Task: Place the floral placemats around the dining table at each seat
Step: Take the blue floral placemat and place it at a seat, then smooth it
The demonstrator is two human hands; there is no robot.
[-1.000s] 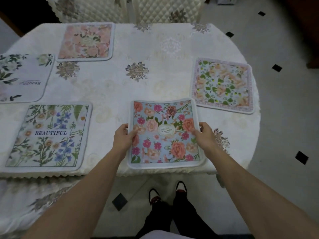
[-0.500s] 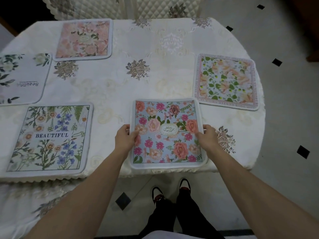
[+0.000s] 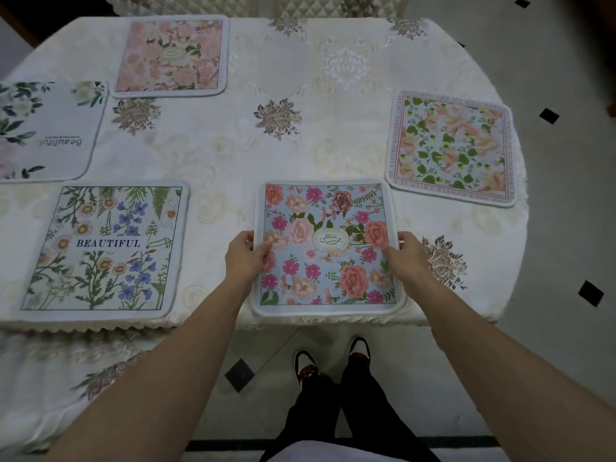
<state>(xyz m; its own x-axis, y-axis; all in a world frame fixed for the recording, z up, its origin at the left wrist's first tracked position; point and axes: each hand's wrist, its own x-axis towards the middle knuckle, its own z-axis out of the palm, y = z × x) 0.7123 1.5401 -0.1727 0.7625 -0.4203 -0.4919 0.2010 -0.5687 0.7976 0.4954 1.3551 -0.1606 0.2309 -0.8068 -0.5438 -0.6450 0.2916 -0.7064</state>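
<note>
Placemat [image 3: 328,278] flatter, pinched: left hand [image 3: 243,258], right hand [image 3: 410,258]

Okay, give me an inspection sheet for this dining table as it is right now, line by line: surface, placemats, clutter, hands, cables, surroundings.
Surface: table covered by a cream embroidered tablecloth.
Job's things: five floral placemats lying flat. The blue rose mat is at the near edge, the BEAUTIFUL mat to its left, the white leaf mat far left, the pink mat at the far side, and the peach-and-green mat on the right.
Clutter: nothing seen.
Grippers: left hand grips the blue rose mat's left edge; right hand grips its right edge.
Cables: nothing seen.
Surroundings: quilted chairs beyond the table; pale floor with black diamond tiles; the person's shoes below.
</note>
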